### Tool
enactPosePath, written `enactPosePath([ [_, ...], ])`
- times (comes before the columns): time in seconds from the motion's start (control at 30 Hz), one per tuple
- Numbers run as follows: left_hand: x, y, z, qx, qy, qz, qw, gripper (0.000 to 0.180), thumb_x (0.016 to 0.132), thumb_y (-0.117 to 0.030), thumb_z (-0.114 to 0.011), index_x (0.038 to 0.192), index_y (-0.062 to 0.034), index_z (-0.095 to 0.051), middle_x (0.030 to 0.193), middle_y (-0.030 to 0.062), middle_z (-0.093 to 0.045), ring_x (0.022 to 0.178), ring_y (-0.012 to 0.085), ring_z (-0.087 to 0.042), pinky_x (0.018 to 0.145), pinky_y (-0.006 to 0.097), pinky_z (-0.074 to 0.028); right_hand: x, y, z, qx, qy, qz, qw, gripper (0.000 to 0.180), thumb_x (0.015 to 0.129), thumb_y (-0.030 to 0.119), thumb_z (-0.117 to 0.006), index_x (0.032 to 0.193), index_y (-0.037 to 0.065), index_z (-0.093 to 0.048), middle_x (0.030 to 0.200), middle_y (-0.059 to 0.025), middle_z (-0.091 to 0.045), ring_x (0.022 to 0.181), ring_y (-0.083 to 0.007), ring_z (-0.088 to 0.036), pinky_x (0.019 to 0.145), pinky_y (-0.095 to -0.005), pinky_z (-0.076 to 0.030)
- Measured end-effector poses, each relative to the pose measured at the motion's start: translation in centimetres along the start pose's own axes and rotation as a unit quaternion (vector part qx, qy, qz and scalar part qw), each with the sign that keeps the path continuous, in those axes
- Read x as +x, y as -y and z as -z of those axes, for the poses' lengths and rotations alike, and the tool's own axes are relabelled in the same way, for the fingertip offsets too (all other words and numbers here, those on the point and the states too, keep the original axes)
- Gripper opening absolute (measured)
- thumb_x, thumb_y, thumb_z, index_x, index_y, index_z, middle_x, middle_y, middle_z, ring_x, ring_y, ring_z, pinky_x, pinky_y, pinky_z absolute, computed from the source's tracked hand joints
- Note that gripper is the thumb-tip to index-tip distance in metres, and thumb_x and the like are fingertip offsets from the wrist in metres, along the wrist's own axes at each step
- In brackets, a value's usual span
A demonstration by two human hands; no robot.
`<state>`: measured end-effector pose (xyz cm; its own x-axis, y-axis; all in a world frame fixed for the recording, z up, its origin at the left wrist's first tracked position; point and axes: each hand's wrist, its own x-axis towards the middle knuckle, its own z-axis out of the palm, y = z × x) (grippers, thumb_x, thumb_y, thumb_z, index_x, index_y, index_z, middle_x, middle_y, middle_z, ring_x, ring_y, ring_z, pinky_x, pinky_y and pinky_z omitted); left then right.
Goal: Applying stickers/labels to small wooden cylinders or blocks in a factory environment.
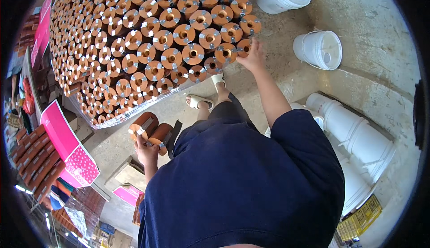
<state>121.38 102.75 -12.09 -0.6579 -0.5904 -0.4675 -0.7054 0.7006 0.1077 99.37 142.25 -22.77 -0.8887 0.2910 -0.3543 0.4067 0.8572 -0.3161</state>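
Observation:
A large block of upright orange-brown cylinders (171,58), each with a hole in its end and small silver tabs, fills the upper left. My right hand (253,59) is at the block's near right corner, fingers curled round the edge of one cylinder (243,46). Down by my left side, my left hand (147,150) grips two more cylinders (146,122) side by side, fingers over their near ends. A dark flat strip (172,136) shows beside them; I cannot tell what it belongs to.
Clear plastic film (130,116) wraps the block's lower edge. White buckets (317,51) stand on the floor at right, and stacked white buckets (354,129) line the wall. A yellow crate (360,219) sits lower right. Pink sheets (67,142) and stacked brown pieces (36,158) are at left.

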Motion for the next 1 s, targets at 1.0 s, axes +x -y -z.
enactPosePath([
  [1.0, -0.4, -7.9, 0.1, 0.154, 0.042, -0.114, 0.981, 0.064, 0.055, -0.019, -0.064, 0.117, -0.0239, -0.045, 0.109, 0.0100, -0.047, 0.097, 0.0262, -0.051, 0.085, 0.040, -0.039, 2.6, -2.9, 0.4, 0.178, 0.080, 0.030, 0.980, 0.100, 0.060, 0.026, -0.076, 0.133, 0.010, -0.010, 0.132, -0.0202, -0.018, 0.122, -0.0353, -0.024, 0.097, -0.0451, -0.031],
])
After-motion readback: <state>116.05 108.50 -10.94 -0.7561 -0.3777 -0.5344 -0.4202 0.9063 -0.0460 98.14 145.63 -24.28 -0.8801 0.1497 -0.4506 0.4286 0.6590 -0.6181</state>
